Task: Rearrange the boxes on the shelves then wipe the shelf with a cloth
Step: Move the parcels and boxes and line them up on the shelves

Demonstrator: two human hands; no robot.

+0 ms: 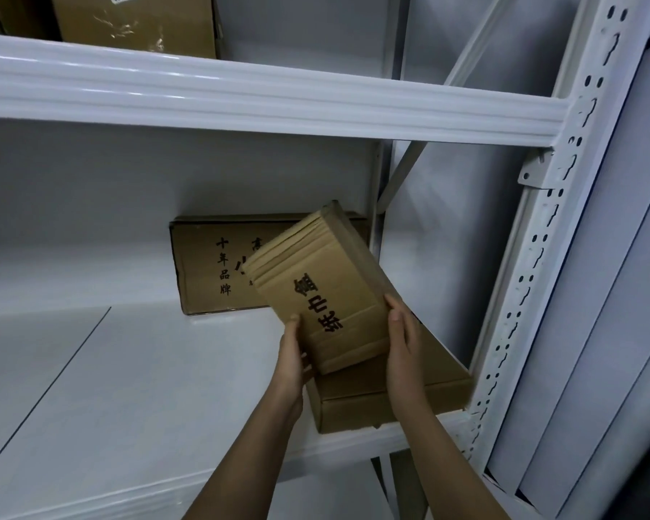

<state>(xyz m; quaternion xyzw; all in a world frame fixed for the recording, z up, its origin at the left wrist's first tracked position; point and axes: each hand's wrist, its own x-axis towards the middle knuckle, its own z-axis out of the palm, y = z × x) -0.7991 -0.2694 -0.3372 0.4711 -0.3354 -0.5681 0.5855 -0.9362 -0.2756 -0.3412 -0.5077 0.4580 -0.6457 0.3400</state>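
Head view — held box (327,294) hides rear box's (211,264) print.

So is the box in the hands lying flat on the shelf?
No, both hands, left and right, hold the box tilted in the air above another box lying on the shelf.

Both arms raised, left hand (291,354) grip curled, right hand (402,339) too

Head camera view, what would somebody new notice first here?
Probably the tilted cardboard box with black printed characters, held up between the left hand and right hand at centre. Below it a flat carton lies at the white shelf's right end, and another printed carton stands against the back wall.
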